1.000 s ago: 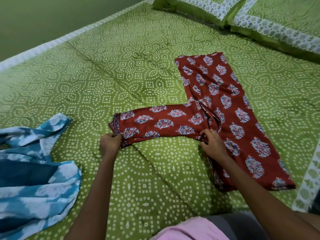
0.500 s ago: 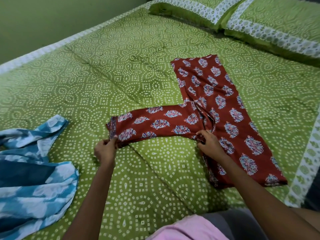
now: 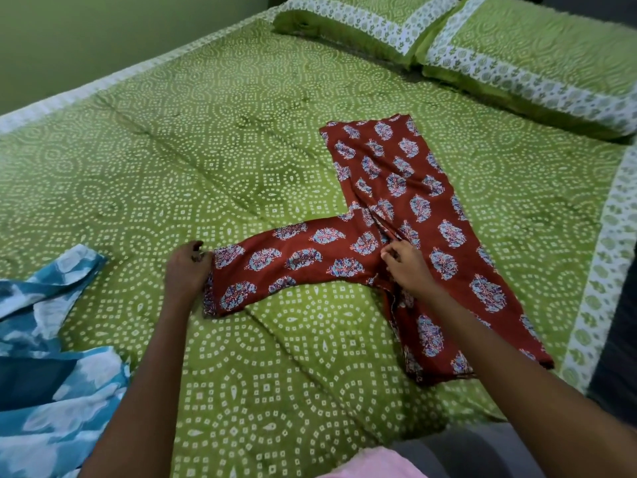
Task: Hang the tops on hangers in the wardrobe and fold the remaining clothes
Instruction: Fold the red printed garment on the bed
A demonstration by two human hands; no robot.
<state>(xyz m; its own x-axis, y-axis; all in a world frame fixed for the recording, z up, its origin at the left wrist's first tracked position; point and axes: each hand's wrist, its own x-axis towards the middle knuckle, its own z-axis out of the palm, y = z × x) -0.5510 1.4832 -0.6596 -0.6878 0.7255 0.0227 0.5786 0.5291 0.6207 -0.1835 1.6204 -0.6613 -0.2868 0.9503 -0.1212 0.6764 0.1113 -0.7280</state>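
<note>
Where green dotted bed sheet (image 3: 241, 160) covers bed, two pillows (image 3: 517, 56) lie at far end, wall on left. Red printed garment (image 3: 406, 201) lies flat mid-bed. Left hand (image 3: 186, 270) pinches sleeve end; right hand (image 3: 406, 263) pinches armpit seam. Blue cloth (image 3: 44, 357) at near left edge.

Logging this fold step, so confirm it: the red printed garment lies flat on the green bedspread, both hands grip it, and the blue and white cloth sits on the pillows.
One detail is wrong. The blue and white cloth lies on the green bedspread beside the left hand, far from the pillows. The head view shows it. The red printed garment does lie flat, gripped by both hands, the right hand at its middle.
</note>
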